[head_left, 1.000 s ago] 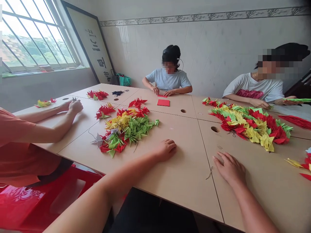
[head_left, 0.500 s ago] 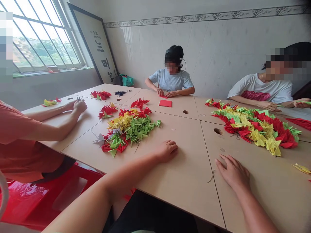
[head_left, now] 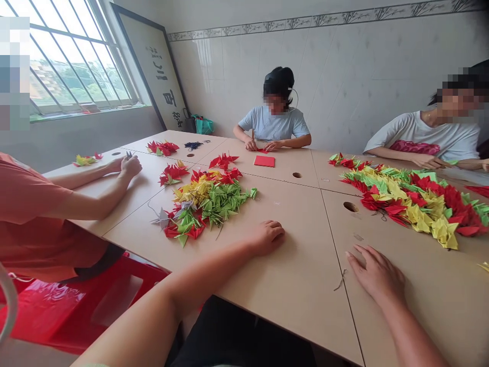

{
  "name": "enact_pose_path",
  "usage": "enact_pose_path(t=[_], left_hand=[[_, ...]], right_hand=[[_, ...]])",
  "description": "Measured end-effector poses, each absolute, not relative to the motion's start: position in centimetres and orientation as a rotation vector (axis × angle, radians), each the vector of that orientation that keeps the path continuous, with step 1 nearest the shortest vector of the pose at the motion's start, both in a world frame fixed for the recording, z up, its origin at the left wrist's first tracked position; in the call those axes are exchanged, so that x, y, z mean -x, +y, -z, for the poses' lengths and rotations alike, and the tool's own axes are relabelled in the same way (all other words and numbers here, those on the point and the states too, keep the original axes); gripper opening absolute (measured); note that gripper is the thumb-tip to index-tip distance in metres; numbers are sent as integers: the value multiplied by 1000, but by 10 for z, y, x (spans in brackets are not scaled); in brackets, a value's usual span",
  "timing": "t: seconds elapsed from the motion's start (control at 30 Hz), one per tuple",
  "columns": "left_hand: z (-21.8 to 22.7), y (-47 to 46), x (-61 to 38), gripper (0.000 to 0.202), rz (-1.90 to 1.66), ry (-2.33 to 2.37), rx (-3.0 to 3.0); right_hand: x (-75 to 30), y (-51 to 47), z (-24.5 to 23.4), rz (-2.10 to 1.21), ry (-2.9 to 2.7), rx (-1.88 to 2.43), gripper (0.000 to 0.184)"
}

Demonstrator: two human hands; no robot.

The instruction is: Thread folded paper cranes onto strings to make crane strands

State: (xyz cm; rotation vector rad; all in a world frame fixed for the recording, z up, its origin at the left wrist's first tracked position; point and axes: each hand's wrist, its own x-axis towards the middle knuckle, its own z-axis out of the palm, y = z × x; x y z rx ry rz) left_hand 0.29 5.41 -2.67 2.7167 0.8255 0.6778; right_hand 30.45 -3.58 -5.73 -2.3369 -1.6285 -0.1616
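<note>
My left hand [head_left: 267,236] rests on the beige table [head_left: 290,270] with its fingers curled under, nothing visible in it. Flat on the table to the right lies my right hand [head_left: 376,275], fingers spread and empty. A short bit of thread [head_left: 340,280] lies just left of my right hand. A pile of folded paper cranes [head_left: 208,201] in red, yellow and green sits ahead of my left hand. A longer heap of cranes [head_left: 412,201] stretches ahead of my right hand.
A person in an orange shirt [head_left: 38,219] sits at my left, hands together on the table. Two more people sit across: one in a blue shirt [head_left: 275,125] near a red paper stack [head_left: 264,161], one in white [head_left: 424,137]. Round holes [head_left: 350,207] dot the tabletop. A red chair [head_left: 76,300] stands below left.
The view has swung slightly left, so everything sits further right in the picture. My hands stay resting on the table in the same poses.
</note>
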Motion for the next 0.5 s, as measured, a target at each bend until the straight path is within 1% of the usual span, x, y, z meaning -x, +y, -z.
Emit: enact_pose_path(t=[0.17, 0.27, 0.37, 0.5], left_hand=[[28, 50, -3, 21, -664, 829, -2805], [23, 44, -2, 22, -653, 695, -2946], [7, 32, 4, 23, -613, 542, -3008], [-24, 7, 32, 24, -646, 694, -2826]], right_hand=[[-306, -36, 59, 154, -1624, 2332, 60], [-307, -36, 59, 165, -1634, 2328, 63], [-310, -34, 60, 131, -1643, 2338, 65], [-322, -31, 71, 148, -1622, 2365, 61]])
